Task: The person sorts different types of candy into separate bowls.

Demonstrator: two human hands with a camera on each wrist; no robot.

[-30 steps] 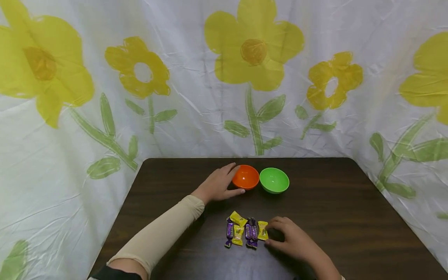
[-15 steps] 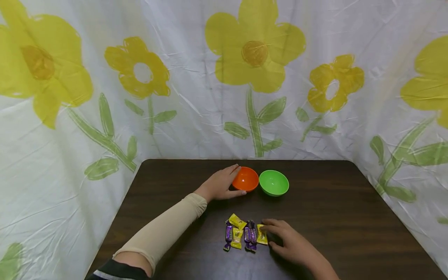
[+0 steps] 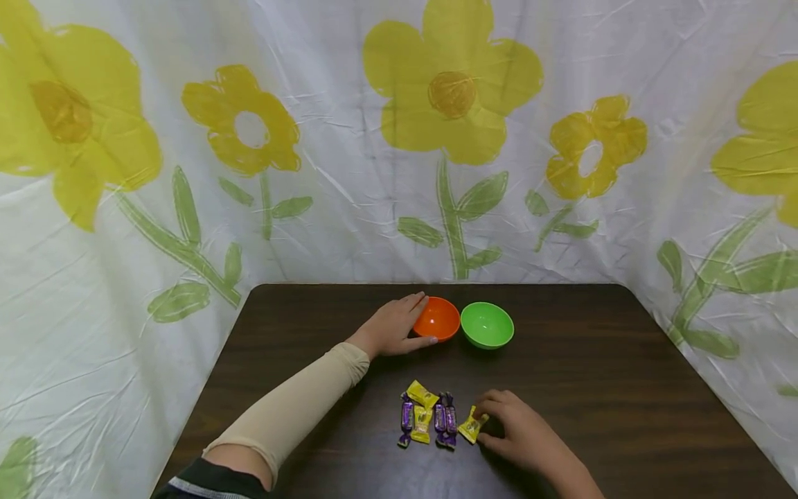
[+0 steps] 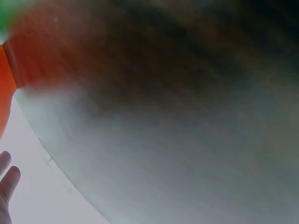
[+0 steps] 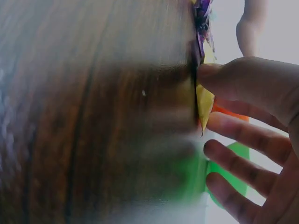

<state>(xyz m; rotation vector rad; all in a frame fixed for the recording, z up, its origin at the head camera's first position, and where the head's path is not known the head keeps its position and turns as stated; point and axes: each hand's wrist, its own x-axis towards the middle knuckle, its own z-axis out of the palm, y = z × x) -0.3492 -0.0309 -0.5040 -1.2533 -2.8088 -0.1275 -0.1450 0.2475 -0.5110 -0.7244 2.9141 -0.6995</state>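
Observation:
Between the thumb and index finger of my right hand (image 3: 517,426) is a yellow-wrapped candy (image 3: 471,425), turned at a slant close over the table. The right wrist view shows this yellow candy (image 5: 205,100) between those two fingertips, the other fingers spread beside it. My left hand (image 3: 389,327) lies along the left side of an orange bowl (image 3: 438,320), fingers straight at the rim and thumb stretched in front. Left of the right hand sit two more yellow candies (image 3: 422,424) and several purple-wrapped candies (image 3: 445,420) in a tight group.
A green bowl (image 3: 488,326) stands right beside the orange one, near the back edge of the dark wooden table (image 3: 592,374). Behind the table hangs a white curtain (image 3: 349,208) printed with yellow flowers.
My right fingers have come together on the rightmost yellow candy, which has turned aslant and shifted slightly right, away from the purple ones. The left hand stays at the orange bowl.

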